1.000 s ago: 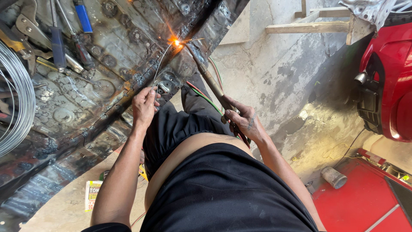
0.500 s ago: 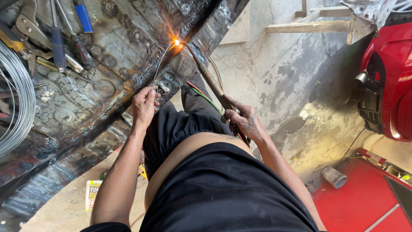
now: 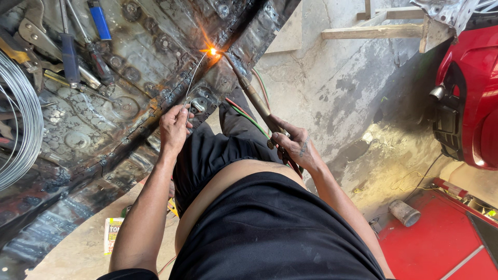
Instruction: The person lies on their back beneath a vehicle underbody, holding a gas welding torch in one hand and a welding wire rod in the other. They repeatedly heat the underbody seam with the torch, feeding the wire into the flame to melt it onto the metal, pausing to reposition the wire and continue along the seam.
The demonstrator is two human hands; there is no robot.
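My right hand (image 3: 293, 148) grips the handle of a gas torch (image 3: 254, 98), whose tip points up-left to a bright orange flame (image 3: 211, 51) on a blackened sheet-metal panel (image 3: 129, 98). Red and green hoses (image 3: 244, 114) run back from the torch along my leg. My left hand (image 3: 175, 127) pinches a thin filler wire (image 3: 193, 78) that curves up to the flame. Both hands sit above my dark trousers.
Screwdrivers with blue handles (image 3: 70, 52) and other tools lie on the panel at upper left, beside a coil of steel wire (image 3: 18, 119). A red vehicle body (image 3: 469, 98) stands at right, a small can (image 3: 404, 212) on the concrete floor, a wooden plank (image 3: 373, 32) above.
Both hands keep their grip. The flame stays at the same spot on the seam, with only slight flicker.
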